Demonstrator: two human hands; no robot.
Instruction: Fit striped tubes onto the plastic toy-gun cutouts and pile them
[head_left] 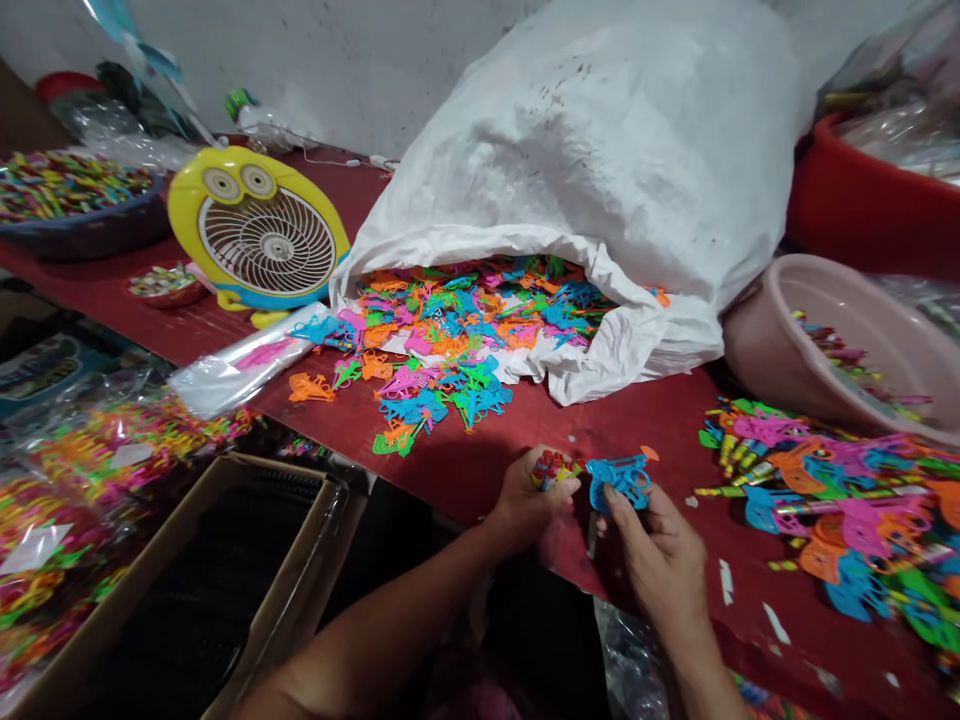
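Observation:
My left hand (525,505) is closed around a bunch of small sticks with red and yellow ends (557,466). Close beside it, my right hand (664,545) pinches a blue plastic lattice piece (619,482) between thumb and fingers. Whether the blue piece touches the sticks I cannot tell. Beyond my hands, loose plastic pieces (442,390) in blue, green, orange and pink spill from the mouth of a large white sack (600,150). To the right lies a heap of similar pieces joined to shiny striped sticks (840,510).
A pink tub (772,310) holds more sticks, with a red basin (862,210) behind it. At the left stand a yellow fan (180,215), a blue basin (82,238) and a small red bowl (169,297). A clear plastic bag (217,375) lies near the table edge, above an open cardboard box (334,500).

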